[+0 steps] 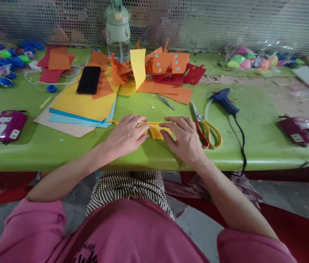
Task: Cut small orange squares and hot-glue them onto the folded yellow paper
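Note:
A folded piece of yellow paper (pixel 156 130) lies on the green table (pixel 69 149) near its front edge. My left hand (pixel 127 134) rests on the paper's left part, fingers bent and pressing down; a ring shows on one finger. My right hand (pixel 183 138) presses the paper's right part with its fingertips. Both hands lie flat on the sheet rather than wrapped round it.
Red-and-yellow scissors (pixel 206 129) lie just right of my right hand, a blue glue gun (pixel 224 101) with its cord beyond. A stack of coloured sheets (pixel 81 109) with a black phone (pixel 89 79) sits left. Orange and red cut paper (pixel 168 69), a water bottle (pixel 118 31), purple packets (pixel 5 126).

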Action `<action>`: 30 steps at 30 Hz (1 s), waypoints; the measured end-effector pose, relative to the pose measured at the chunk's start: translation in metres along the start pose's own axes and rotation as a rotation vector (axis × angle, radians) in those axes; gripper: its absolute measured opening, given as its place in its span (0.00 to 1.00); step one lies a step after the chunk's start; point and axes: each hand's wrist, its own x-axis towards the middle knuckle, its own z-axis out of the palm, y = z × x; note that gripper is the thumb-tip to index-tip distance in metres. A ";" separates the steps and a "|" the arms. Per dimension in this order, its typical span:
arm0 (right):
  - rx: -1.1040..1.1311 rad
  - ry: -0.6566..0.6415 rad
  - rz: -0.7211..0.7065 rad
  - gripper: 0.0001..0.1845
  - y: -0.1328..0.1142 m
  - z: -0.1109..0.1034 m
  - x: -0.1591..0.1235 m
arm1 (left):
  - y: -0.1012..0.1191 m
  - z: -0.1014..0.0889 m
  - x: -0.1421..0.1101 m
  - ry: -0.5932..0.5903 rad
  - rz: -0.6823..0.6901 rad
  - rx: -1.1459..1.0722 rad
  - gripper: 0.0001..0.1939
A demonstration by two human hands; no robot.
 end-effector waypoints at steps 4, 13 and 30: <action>-0.041 -0.002 -0.010 0.10 -0.001 -0.001 -0.003 | -0.009 -0.011 0.003 0.086 -0.097 0.015 0.11; -0.081 -0.034 -0.040 0.11 -0.009 0.007 -0.011 | -0.039 -0.018 -0.028 -0.018 -0.257 0.136 0.14; -0.137 -0.022 0.013 0.15 0.009 0.021 0.011 | -0.026 -0.002 -0.019 0.050 -0.195 0.147 0.15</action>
